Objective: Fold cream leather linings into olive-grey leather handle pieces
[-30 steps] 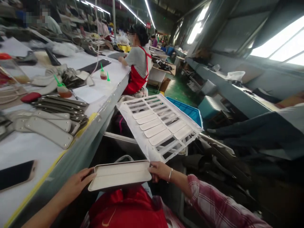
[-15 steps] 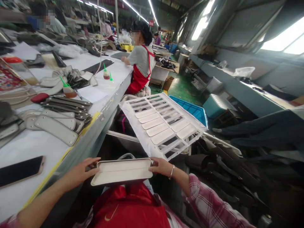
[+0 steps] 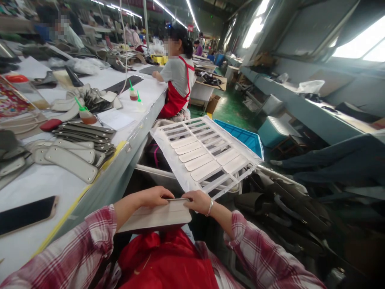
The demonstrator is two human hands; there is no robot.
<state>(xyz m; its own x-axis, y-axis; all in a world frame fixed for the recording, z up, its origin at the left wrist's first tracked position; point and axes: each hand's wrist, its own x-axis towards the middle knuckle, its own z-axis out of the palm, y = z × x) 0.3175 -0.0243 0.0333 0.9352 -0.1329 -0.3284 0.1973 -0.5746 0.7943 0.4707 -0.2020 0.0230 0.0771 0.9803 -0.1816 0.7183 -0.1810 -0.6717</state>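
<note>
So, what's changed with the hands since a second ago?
The left hand has moved rightward from the left end of the pale panel to its far edge, nearer the right hand, which has shifted slightly onto that edge. The white rack, its pale strips and the phone stayed put.

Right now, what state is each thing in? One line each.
Left hand: gripping panel's far edge
Right hand: same
Panel: held, pale side showing
Rack: partly filled
Rack strips: lying flat
Phone: flat, screen dark
Nearest green-tipped bottle: holding amber liquid
Ceiling light: lit
</note>
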